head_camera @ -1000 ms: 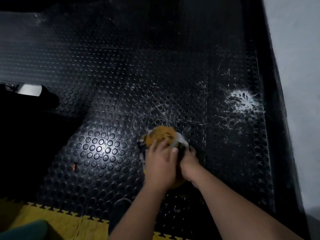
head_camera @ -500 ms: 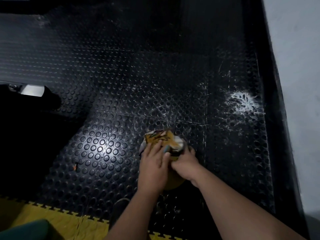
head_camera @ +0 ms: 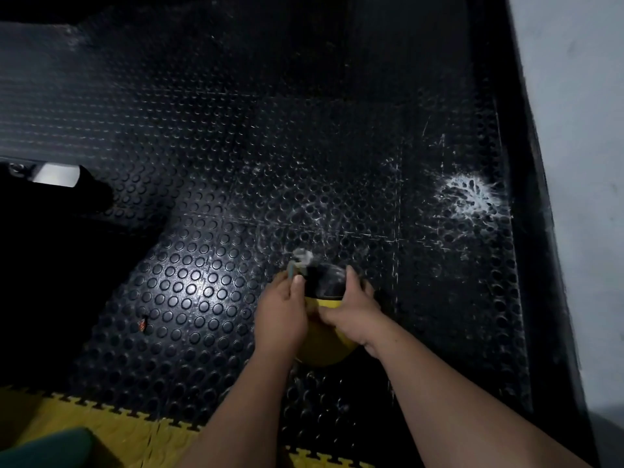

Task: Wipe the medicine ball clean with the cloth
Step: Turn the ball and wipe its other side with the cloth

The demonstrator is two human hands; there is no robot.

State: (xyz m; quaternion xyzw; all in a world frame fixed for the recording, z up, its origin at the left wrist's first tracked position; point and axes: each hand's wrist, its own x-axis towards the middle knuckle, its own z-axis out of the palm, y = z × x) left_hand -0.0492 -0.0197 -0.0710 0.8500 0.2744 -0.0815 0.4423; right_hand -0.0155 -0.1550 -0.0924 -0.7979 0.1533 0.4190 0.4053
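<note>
Both hands on 1 medicine ball [head_camera: 326, 346], yellow lower half w/ a black top panel, held low over the floor near frame centre. Right hand [head_camera: 351, 307] grips the ball's top-right, thumb and fingers curled round the black panel. Left hand [head_camera: 282, 314] sits on the ball's left side, fingers curled, pinching 1 cloth [head_camera: 301, 259] (only a pale, blurred bit pokes out past the fingertips, at the ball's far-left edge). Can't tell whether the ball touches the floor.

Count: 2 hands, 1 ball, 1 cloth, 1 white splatter mark [head_camera: 467, 197] on the floor to the right, well apart from the ball.

Edges + room: black studded rubber floor [head_camera: 202, 204] spreads wide ahead and to the left. Grey wall [head_camera: 574, 163] closes off the right side, w/ a dark strip along its base. Yellow interlocking mat [head_camera: 118, 427] borders the near edge, jigsaw seam meeting the black tiles. Dark bulky shape [head_camera: 50, 265] at left, too dark to identify, w/ a small white patch at its top.
</note>
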